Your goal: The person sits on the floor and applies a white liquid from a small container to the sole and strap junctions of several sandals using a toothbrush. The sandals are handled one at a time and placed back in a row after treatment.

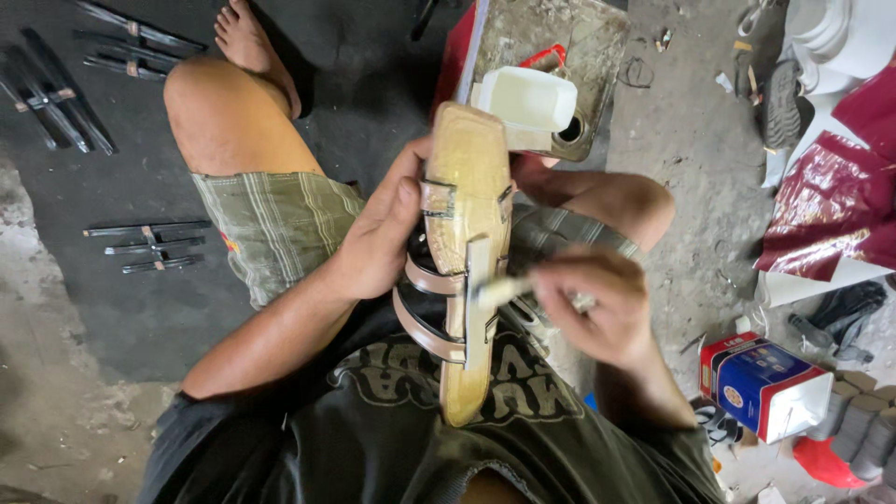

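Here left hand (pixel 378 245) grips sandal sole (pixel 467 252) (sole up); right hand (pixel 597 303) pinches brush (pixel 499 291) against it.

White tub (pixel 525 99) close beyond sandal (pixel 467 243)

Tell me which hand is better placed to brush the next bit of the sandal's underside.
Right, most likely. The right hand holds the small brush with its tip at the sandal, beside the straps. The left hand is wrapped around the sandal, holding it up, so it isn't free.
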The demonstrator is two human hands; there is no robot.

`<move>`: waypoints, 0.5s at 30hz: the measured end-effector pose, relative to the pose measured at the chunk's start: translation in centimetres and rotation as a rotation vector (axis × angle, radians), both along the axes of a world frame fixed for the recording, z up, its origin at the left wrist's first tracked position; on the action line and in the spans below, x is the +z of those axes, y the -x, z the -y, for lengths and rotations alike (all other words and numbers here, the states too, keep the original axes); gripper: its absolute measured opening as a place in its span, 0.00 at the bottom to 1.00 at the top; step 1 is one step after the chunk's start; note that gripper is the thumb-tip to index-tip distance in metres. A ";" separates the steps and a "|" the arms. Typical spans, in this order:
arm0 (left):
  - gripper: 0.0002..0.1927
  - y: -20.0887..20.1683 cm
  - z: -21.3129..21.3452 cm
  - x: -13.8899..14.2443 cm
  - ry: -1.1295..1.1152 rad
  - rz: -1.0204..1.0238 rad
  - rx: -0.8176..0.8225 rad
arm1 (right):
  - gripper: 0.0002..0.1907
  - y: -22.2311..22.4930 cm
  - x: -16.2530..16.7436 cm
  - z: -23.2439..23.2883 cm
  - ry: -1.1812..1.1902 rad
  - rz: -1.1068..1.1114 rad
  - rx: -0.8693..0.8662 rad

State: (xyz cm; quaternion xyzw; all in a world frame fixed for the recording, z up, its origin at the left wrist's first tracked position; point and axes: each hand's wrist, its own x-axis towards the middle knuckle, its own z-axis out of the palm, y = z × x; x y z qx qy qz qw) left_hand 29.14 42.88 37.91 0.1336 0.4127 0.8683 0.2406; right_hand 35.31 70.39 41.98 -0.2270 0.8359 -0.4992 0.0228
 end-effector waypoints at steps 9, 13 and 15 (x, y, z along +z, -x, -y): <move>0.48 -1.1 -0.3 -1.2 -0.103 0.132 -0.179 | 0.11 9.1 -4.6 -2.3 -0.460 -0.165 -0.391; 0.45 -1.1 -0.2 -2.8 -0.120 0.508 -0.041 | 0.07 15.1 -8.6 -0.7 -0.960 -0.046 -0.343; 0.43 -1.0 0.2 -4.0 -0.074 0.593 0.003 | 0.07 16.5 -9.8 0.3 -1.103 -0.126 -0.265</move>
